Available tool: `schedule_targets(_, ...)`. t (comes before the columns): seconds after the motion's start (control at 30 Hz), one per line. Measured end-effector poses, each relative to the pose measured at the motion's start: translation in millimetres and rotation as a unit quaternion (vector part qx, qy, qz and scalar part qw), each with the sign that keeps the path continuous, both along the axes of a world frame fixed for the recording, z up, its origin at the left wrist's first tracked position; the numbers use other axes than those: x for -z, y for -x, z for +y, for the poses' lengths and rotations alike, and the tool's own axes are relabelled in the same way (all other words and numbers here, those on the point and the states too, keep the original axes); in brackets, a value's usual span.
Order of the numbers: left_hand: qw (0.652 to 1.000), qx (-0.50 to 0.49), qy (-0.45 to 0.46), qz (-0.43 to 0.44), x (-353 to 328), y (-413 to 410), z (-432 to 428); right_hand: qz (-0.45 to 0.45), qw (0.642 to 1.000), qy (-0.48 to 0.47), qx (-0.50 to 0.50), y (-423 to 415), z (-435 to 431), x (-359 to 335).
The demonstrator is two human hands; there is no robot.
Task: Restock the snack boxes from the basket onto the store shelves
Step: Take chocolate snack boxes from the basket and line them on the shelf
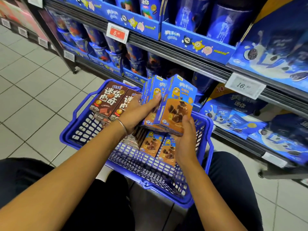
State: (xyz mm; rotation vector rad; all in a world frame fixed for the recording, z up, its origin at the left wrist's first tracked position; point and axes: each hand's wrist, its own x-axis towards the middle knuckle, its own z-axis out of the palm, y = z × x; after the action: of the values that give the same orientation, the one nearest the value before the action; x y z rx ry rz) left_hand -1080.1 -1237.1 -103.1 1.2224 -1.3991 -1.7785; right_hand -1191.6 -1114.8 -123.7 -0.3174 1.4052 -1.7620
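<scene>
A: Above the blue perforated plastic basket [78, 130], both hands are clamped on one bunch of blue-and-orange cardboard snack boxes [176, 105]. The left hand [138, 112] grips the rear ones, thumb across a front face. The right hand [186, 139] cups the bottom corner of the front box. The bunch is upright, clear of the basket floor.

B: Step?

A: Pick phase, I'd say. Bunch gathered, not yet on a shelf.

B: What's left in the basket?

A: Two matching boxes lying flat [150, 143] near the right wall. Tall brown cardboard cookie boxes [108, 99] stand at the far-left end. Darker packs [133, 139] sit between them, too hidden to identify.

B: Target?

A: Dark metal store shelves [183, 59] just beyond the basket. Stock there is mostly blue tubs [230, 22] and blue bags [233, 117]. No matching facing visible. A dark gap behind the held boxes might be it; can't tell.

B: Next move needs?

A: Square the bunch so nothing slips, carry it over the far rim, set it upright with fronts out. Risk: the front box hangs mainly on the right hand's hold at its base.
</scene>
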Motion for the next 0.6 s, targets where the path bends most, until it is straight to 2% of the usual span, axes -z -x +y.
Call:
schedule_targets(0.13, 0.999, 0.009, -0.026, -0.024, -1.1, 1.6, 3.6, -0.044, 0.996, -0.008, -0.077, -4.6, -2.5, -5.2)
schedule_targets(0.33, 0.998, 0.003, -0.036, -0.06, -6.4, 5.1, 4.2, -0.064, 0.994, -0.012, -0.087, 3.0, -9.0, -7.2)
schedule_targets(0.47, 0.993, 0.075, -0.002, -0.096, -22.4, 2.8, 1.0, -0.044, 0.994, -0.02, -0.099, 4.7, -11.7, -5.2)
schedule_targets(0.53, 0.991, 0.104, -0.021, -0.081, -26.4, 2.4, 3.3, -0.019, 0.994, -0.033, -0.104, 4.0, -12.7, -3.7)
schedule_targets(0.6, 0.993, 0.106, -0.045, -0.026, -20.3, 2.6, 3.9, 0.004, 0.993, -0.037, -0.111, 3.3, -12.1, -3.5)
